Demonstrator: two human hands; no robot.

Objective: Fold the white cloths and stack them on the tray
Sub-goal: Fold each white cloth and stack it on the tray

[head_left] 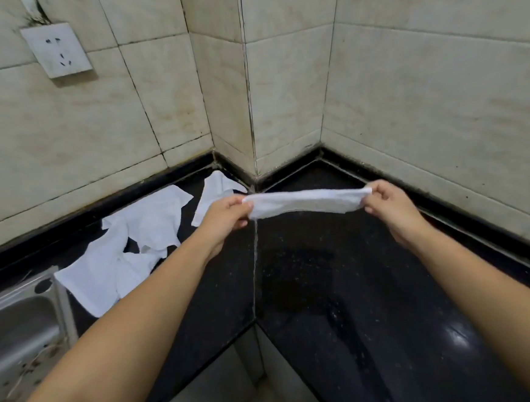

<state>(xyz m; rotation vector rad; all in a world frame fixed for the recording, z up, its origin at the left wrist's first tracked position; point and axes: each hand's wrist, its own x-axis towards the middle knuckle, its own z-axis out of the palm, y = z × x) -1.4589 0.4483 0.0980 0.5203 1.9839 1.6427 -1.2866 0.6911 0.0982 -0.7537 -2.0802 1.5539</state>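
A white cloth (305,202) is stretched flat and level in the air above the black counter, held at both ends. My left hand (225,216) pinches its left end and my right hand (387,205) pinches its right end. Several more white cloths (128,249) lie loose and crumpled on the counter to the left, and another white cloth (215,192) lies near the wall corner behind my left hand. No tray is in view.
The black speckled counter (326,275) wraps around a tiled wall corner (250,106), with a seam running down its middle. A steel sink (16,322) sits at the left edge. A wall socket (57,50) is on the tiles at upper left.
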